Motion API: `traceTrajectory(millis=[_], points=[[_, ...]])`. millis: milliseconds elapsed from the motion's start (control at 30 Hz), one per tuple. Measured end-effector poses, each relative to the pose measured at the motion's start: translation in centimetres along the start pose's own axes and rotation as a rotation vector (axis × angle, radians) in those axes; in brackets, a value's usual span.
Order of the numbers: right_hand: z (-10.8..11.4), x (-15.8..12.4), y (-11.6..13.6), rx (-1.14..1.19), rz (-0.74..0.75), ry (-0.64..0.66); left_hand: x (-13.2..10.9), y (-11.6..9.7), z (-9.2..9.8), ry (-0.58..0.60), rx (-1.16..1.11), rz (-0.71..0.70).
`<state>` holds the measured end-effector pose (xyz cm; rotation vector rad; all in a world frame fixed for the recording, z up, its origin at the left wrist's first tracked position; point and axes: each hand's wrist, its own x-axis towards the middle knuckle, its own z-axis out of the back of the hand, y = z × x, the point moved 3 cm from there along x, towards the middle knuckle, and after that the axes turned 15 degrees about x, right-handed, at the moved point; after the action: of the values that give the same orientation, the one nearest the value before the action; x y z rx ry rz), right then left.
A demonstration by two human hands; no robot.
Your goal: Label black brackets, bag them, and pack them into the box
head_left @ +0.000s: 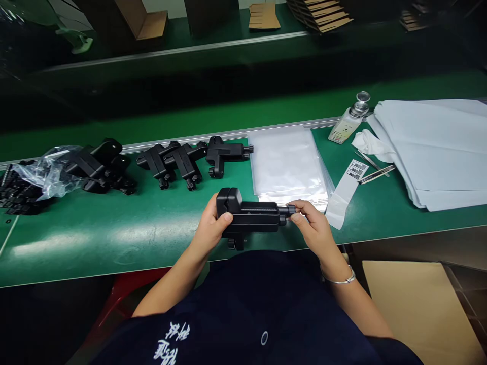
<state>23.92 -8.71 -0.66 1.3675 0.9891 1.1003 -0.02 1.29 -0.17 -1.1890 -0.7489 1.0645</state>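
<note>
A black plastic clamp bracket (253,217) is held level between both hands over the front edge of the green bench. My left hand (211,223) wraps round its thick end, thumb pressed on top. The fingers of my right hand (311,223) pinch the small knob (291,210) at the bracket's right end. Similar black brackets (186,165) lie on the bench behind, and a single one (228,153) sits just left of a stack of clear plastic bags (287,165). The underside of the held bracket is mostly hidden.
Left on the bench are more black parts (102,165) and a crumpled clear bag (53,170). To the right lie a label strip (346,192), tweezers (376,174), a pump bottle (348,121) and white sheets (445,152). Cardboard (422,304) stands below the bench edge.
</note>
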Motion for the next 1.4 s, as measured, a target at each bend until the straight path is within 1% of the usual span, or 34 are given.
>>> traceTrajectory(millis=[133, 367, 600, 733, 867, 933, 1067, 1200, 1400], points=[[0.18, -0.23, 0.08, 0.033, -0.025, -0.026, 0.02, 0.07, 0.04, 0.009, 0.022, -0.019], [0.27, -0.52, 0.42, 0.005, 0.045, -0.03, -0.02, 0.05, -0.16, 0.03, -0.005, 0.019], [0.33, -0.16, 0.24, -0.038, -0.089, -0.036, -0.09, 0.13, 0.09, 0.011, 0.025, -0.063], [0.09, -0.1, 0.39, -0.048, -0.134, -0.011, -0.08, 0.25, -0.02, 0.007, 0.011, -0.009], [-0.14, -0.2, 0.39, -0.025, -0.11, -0.001, 0.07, 0.2, -0.54, 0.022, -0.085, 0.103], [-0.18, -0.24, 0.29, -0.02, -0.108, -0.007, 0.15, 0.12, -0.74, 0.015, -0.121, 0.127], [-0.17, -0.18, 0.15, -0.079, -0.116, -0.02, 0.07, 0.06, -0.87, 0.002, -0.136, 0.128], [-0.22, -0.04, 0.18, -0.073, -0.095, -0.027, -0.14, 0.13, -0.77, -0.009, -0.122, 0.117], [-0.39, 0.08, 0.34, -0.089, -0.102, -0.042, -0.03, 0.18, -0.87, -0.001, -0.138, 0.124]])
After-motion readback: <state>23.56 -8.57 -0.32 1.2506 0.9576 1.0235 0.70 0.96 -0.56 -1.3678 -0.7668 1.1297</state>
